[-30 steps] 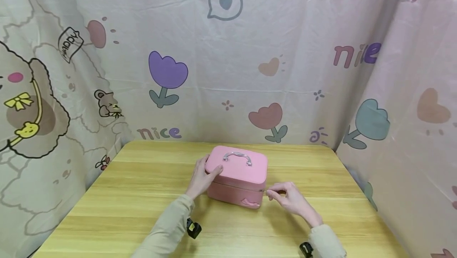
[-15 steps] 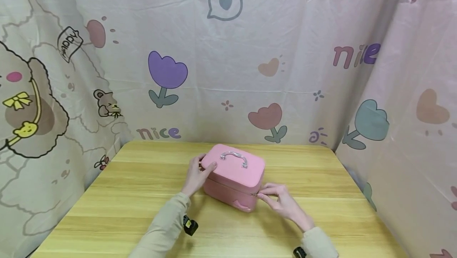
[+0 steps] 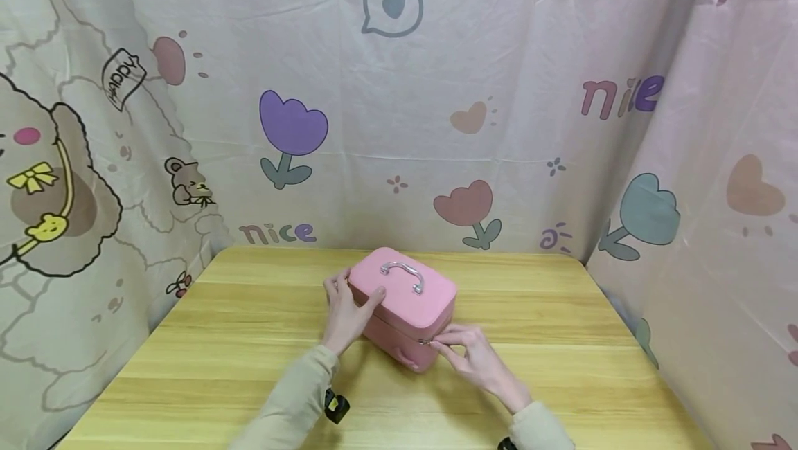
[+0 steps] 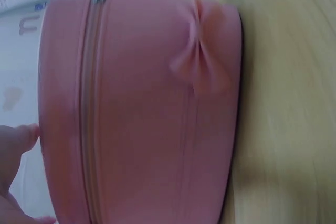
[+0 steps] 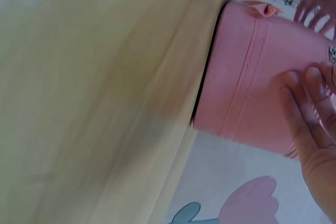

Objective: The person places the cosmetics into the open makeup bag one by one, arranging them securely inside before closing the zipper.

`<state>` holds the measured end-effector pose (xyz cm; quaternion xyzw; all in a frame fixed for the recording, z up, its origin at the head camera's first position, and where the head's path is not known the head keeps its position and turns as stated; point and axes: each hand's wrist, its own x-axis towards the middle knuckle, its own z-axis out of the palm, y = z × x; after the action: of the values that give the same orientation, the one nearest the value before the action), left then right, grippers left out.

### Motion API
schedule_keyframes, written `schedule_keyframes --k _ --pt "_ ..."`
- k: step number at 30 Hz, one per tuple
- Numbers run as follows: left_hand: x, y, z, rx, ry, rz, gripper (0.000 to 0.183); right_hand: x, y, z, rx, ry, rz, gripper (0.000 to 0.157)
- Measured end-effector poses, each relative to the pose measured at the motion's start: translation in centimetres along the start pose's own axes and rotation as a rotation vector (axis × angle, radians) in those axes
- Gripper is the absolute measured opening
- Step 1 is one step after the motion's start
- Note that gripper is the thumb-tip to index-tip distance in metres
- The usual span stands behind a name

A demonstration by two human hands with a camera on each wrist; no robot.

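Note:
A pink cosmetic case (image 3: 402,294) with a curved silver handle (image 3: 404,271) on its lid stands on the wooden table. Its front bears a pink bow (image 4: 199,51), and a zipper (image 4: 92,114) runs below the lid. My left hand (image 3: 345,311) grips the lid's left end, thumb on the top and fingers round the side. At the near right corner my right hand (image 3: 476,360) pinches the zipper's metal pull (image 3: 425,342) between thumb and index finger. The other right fingers (image 5: 302,114) lie along the case's side. Along the front the zipper looks closed.
The wooden table (image 3: 249,339) reaches back to a white curtain (image 3: 386,124) printed with flowers and hearts. More curtain hangs at both sides. Black wrist cameras (image 3: 335,406) sit on the sleeves.
The case has turned, its right end swinging toward me and leftward. My right hand has come left with the zipper pull at that corner. The left hand keeps its grip on the lid.

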<state>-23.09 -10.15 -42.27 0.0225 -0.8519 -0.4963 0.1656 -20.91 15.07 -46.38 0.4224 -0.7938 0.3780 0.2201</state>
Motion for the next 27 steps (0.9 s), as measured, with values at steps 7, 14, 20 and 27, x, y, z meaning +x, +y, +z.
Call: schedule_keyframes --k 7,14,20,27 --pt "-1.3 1.3 0.7 -0.045 -0.042 -0.001 0.109 0.6 -0.8 0.9 0.001 -0.006 -0.004 0.011" --pt "-1.1 0.9 0.9 -0.067 -0.083 0.034 0.110 1.0 -1.4 1.6 -0.055 -0.006 0.000 0.010" --pt "-0.6 0.3 0.8 -0.043 -0.119 0.028 0.110 1.1 -1.9 1.9 -0.080 -0.025 0.036 0.009" --pt "0.0 -0.1 0.3 -0.078 -0.151 0.037 0.110 1.4 -2.3 2.1 -0.082 -0.050 0.042 0.008"
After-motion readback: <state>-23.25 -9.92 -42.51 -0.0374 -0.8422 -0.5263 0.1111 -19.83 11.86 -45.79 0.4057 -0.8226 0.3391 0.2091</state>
